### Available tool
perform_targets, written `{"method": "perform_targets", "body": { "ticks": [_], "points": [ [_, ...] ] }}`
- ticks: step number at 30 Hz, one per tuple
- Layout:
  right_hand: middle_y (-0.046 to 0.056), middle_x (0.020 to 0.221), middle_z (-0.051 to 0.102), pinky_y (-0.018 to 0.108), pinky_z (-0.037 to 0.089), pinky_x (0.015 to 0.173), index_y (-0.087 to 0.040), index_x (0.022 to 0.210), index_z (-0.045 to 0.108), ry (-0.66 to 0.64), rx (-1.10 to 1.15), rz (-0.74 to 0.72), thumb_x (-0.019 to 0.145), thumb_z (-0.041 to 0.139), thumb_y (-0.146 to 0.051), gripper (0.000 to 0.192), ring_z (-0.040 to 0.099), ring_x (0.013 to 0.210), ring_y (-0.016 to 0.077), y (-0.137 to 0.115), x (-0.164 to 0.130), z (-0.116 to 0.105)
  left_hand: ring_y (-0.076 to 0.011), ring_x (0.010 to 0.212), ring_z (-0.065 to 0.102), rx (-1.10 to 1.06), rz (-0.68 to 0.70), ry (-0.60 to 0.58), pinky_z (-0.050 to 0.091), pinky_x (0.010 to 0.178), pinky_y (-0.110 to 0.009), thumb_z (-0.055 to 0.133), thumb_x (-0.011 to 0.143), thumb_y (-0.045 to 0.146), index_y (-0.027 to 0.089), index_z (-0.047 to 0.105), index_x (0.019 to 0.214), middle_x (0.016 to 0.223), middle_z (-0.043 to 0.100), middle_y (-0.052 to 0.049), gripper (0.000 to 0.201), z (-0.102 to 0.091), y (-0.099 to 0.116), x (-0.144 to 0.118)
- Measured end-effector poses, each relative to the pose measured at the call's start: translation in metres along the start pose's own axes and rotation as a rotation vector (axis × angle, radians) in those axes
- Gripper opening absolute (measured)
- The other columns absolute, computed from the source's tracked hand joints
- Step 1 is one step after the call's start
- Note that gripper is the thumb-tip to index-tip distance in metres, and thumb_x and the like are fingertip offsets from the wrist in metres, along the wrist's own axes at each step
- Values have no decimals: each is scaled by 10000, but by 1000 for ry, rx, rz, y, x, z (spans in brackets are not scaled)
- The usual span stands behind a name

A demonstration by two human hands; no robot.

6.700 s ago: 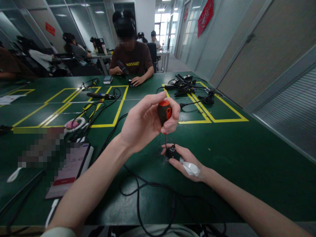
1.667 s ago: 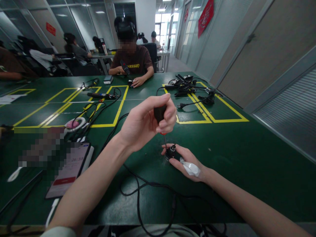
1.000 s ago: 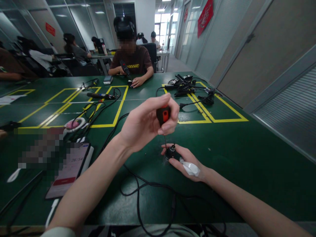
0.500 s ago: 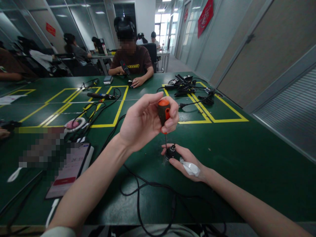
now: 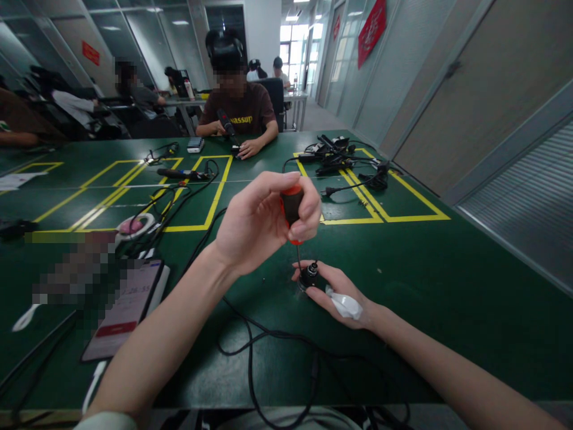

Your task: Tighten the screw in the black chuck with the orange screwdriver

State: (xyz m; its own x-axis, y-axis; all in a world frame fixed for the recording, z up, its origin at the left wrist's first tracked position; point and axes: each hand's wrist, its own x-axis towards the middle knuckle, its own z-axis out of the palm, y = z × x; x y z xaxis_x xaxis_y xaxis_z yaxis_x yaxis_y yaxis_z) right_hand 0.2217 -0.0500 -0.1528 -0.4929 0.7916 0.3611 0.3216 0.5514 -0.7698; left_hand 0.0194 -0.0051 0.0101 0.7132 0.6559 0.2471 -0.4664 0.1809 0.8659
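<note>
Left hand (image 5: 264, 224) clenched around the orange-and-black handle of a small screwdriver (image 5: 292, 210), held above the green table (image 5: 447, 310) toward the middle of its near half. Long axis of the screwdriver close to upright, handle up, thin shaft running down and slightly right, tip at or just over the top of a small black round part (image 5: 308, 276); actual contact too small to tell. Right hand (image 5: 335, 292) resting on the table, fingers pinched around that part to steady it, a white wrap on the hand near the wrist. Judged as mid-way through work on a screw on the part: tool lined up and gripped, part still pinned down, nothing set aside, so the turning seemingly not finished. Black cable (image 5: 250, 346) looping across the near edge below both arms. Phone (image 5: 125, 310) lying flat toward the near-left edge. Another person (image 5: 239, 110) seated at the far edge, both hands busy there.
</note>
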Motion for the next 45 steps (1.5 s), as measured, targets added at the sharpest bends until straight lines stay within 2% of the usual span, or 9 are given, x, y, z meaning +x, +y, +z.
{"method": "perform_targets", "body": {
  "ticks": [3, 7, 16, 19, 25, 30, 37, 42, 45],
  "points": [
    [126, 1158, 807, 394, 600, 1004, -193, 1329, 628, 1, -8, -7, 1026, 587, -337, 338, 771, 1079, 263, 0, 0, 0, -106, 549, 441, -25, -9, 10, 409, 570, -225, 313, 1042, 337, 140, 562, 639, 567, 414, -12, 513, 0, 0, 0],
    [131, 1155, 804, 397, 596, 1010, -188, 1318, 630, 1, -5, -10, 1023, 587, -323, 327, 769, 1078, 264, -2, 0, -1, -103, 546, 440, -32, -7, -6, 405, 574, -218, 287, 1037, 306, 137, 568, 649, 572, 420, -13, 509, -1, 0, 1],
    [138, 1171, 802, 409, 596, 1009, -182, 1318, 631, -3, 5, 10, 1012, 596, -308, 333, 768, 1080, 267, -4, 1, -1, -80, 541, 462, -50, -7, 0, 416, 566, -205, 577, 936, 365, 136, 601, 794, 660, 490, 6, 271, -2, -3, 0],
    [134, 1165, 805, 411, 595, 1017, -186, 1329, 633, -8, 14, 12, 1010, 598, -303, 341, 767, 1078, 268, -5, 1, -1, -85, 581, 491, -29, 7, 29, 429, 590, -217, 643, 901, 380, 103, 663, 846, 719, 514, -9, 283, -2, -2, 1],
    [136, 1192, 799, 410, 592, 1033, -190, 1302, 648, -10, 9, 4, 1014, 595, -307, 315, 763, 1107, 272, -4, 1, -2, -113, 650, 562, -31, 4, 27, 467, 636, -229, 600, 947, 346, 117, 631, 763, 757, 561, -33, 294, -1, -3, 1],
    [136, 1173, 806, 406, 602, 1009, -184, 1298, 640, -3, 1, 5, 1013, 597, -300, 311, 773, 1081, 271, -3, 0, -1, -98, 568, 524, -9, -28, -44, 429, 576, -210, 595, 942, 374, 130, 625, 776, 649, 547, -12, 296, -3, -4, 1],
    [132, 1163, 812, 407, 600, 1010, -189, 1309, 636, -11, 14, 20, 1001, 612, -280, 322, 775, 1074, 269, -6, 2, -2, -89, 557, 517, 1, 1, -13, 428, 572, -216, 600, 931, 369, 113, 663, 810, 648, 546, -3, 290, -3, -3, 1],
    [131, 1159, 808, 403, 601, 1001, -190, 1296, 646, -5, 9, 11, 1008, 604, -296, 310, 771, 1073, 269, -5, 1, -2, -110, 645, 639, 19, 20, 1, 520, 638, -215, 716, 877, 385, 111, 641, 787, 725, 618, -12, 298, -4, -5, 2],
    [128, 1174, 803, 402, 599, 1005, -197, 1306, 650, -8, 13, 16, 1011, 604, -311, 319, 764, 1080, 267, -4, 0, -2, -134, 699, 698, 36, 46, -1, 542, 681, -230, 701, 899, 356, 140, 588, 850, 787, 680, -20, 249, -3, -6, 1]
  ]
}}
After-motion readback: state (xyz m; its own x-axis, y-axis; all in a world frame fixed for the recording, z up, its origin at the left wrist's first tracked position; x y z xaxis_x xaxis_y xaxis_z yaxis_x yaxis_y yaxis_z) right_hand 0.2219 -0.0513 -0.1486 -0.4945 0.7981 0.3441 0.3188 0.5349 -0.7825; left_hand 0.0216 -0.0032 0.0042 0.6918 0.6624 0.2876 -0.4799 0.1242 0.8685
